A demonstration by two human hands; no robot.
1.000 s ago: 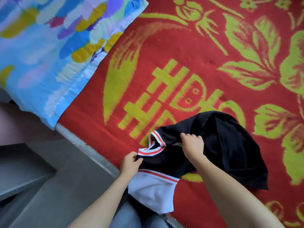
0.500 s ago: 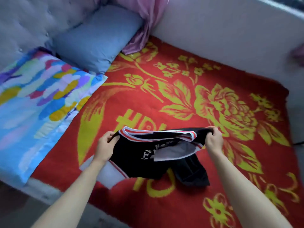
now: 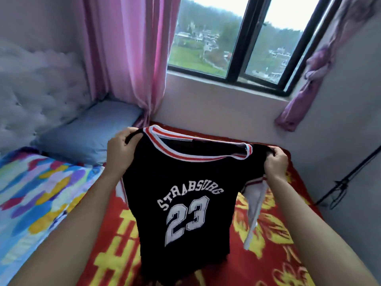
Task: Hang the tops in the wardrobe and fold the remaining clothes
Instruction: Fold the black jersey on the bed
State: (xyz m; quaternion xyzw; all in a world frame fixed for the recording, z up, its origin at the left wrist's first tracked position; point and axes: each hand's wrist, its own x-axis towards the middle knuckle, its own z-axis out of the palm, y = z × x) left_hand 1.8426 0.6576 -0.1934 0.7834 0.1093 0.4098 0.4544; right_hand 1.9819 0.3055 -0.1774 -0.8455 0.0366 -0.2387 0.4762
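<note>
Head view, nearest first: two bare forearms reach out over a red blanket [image 3: 278,234] with yellow flowers, which covers the bed below. Between them a black top [image 3: 185,182] printed STRABSURG 23 hangs by its shoulders, print toward the camera, its long axis running straight down from collar to hem. The hem seems to hang just above the blanket, though the dark folds there make contact hard to judge. The left hand [image 3: 120,149] curls its fingers round the left shoulder. The right hand [image 3: 275,162] pinches the right shoulder, slightly lower, so the striped collar stretches between them. Either hand could free itself for a hanger, yet no hanger or wardrobe shows. A multicoloured quilt [image 3: 31,193] lies left, with a blue pillow [image 3: 88,135] beyond it and a wall close on the right. The pink curtain [image 3: 132,58] and window [image 3: 237,38] stand far.
</note>
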